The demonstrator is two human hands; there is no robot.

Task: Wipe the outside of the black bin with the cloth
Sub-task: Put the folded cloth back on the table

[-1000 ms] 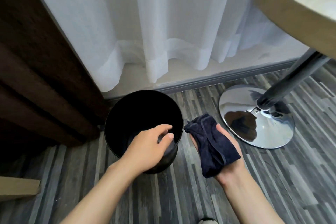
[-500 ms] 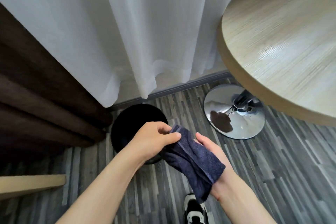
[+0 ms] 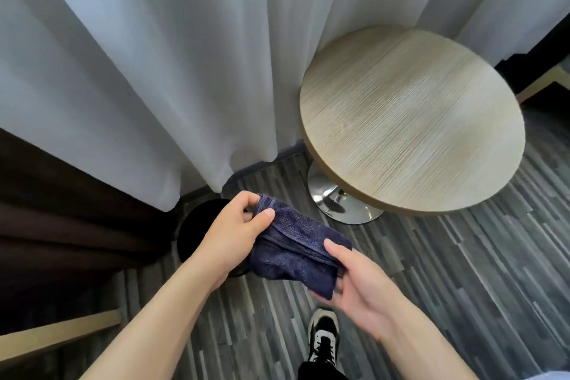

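The black bin [image 3: 197,225] stands on the floor by the curtain, mostly hidden behind my left forearm and the cloth. A folded dark blue cloth [image 3: 293,248] is held above the floor between both hands. My left hand [image 3: 237,231] pinches its upper left corner. My right hand [image 3: 357,293] grips its lower right end from beneath, thumb on top. Neither hand touches the bin.
A round wooden table [image 3: 410,120] on a chrome pedestal base [image 3: 336,207] stands to the right. White curtains [image 3: 154,71] hang behind the bin, with dark drapes [image 3: 61,225] at left. A black-and-white shoe [image 3: 324,336] rests on the striped grey floor.
The view has risen and pulled back from the bin. My left hand left the bin's rim and took hold of the cloth, which both hands now hold higher up.
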